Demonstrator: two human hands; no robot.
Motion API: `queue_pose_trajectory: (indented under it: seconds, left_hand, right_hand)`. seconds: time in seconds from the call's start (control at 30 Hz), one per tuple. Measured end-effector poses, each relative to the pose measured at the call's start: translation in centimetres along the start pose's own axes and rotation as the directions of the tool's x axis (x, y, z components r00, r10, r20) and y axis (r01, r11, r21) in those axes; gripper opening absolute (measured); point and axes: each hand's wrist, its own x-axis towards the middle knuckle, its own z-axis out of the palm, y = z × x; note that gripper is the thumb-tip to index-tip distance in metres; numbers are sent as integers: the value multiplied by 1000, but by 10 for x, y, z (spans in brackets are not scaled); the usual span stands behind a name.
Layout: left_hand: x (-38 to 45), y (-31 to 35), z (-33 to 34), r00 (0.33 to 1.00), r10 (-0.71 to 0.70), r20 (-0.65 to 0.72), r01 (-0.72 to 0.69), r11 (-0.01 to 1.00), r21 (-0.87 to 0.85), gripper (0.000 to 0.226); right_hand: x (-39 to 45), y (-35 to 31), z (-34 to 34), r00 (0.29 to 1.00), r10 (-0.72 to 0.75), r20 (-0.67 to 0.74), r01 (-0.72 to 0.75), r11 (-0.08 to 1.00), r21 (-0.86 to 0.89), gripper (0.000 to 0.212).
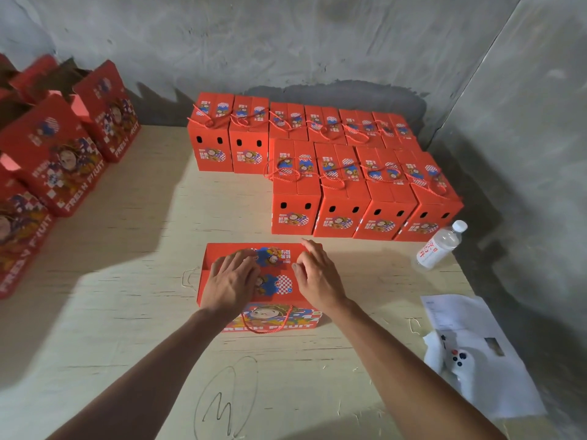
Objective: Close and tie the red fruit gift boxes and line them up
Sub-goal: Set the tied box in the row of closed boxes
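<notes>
Both hands flat on the box [276, 282] near the desk's [127, 312] front edge, left hand [233, 279] and right hand [317, 274] relaxed, grasping nothing, its cord [265, 325] dangling nearest (untied), long axis crosswise, finished rows [349, 173] beyond.

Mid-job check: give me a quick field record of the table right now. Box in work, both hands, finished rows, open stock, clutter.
box in work: red gift box near the table's front, top flaps down, its red rope handle hanging loose over the front, not tied
left hand: lies flat on the box top
right hand: on the box top, fingers bent near the far edge
finished boxes: back row of six, front row of four, ropes across their tops
open boxes: far left, flaps up
clutter: water bottle, papers, white controller at right
</notes>
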Motion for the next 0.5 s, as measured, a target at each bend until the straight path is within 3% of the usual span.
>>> queue_pose_trajectory:
  seconds: [0.07, 0.23, 0.37, 0.5]
  left_hand:
    - [1, 0, 0, 999, -2, 36, 1, 1000, 22, 37]
    - [3, 8, 2, 964, -140, 227, 105, 982, 160, 62]
    - [6, 12, 3, 943, -173, 283, 112, 969, 221, 67]
    - [6, 13, 5, 935, -199, 293, 133, 964, 230, 65]
  right_hand:
    - [0, -1, 0, 1000, 9, 11, -9, 1000, -15, 19]
    - [-1, -6, -3, 991, 43, 128, -27, 991, -129, 47]
    - [-1, -8, -4, 976, 76, 205, -39, 983, -177, 55]
    - [2, -10, -8, 982, 57, 181, -30, 989, -146, 56]
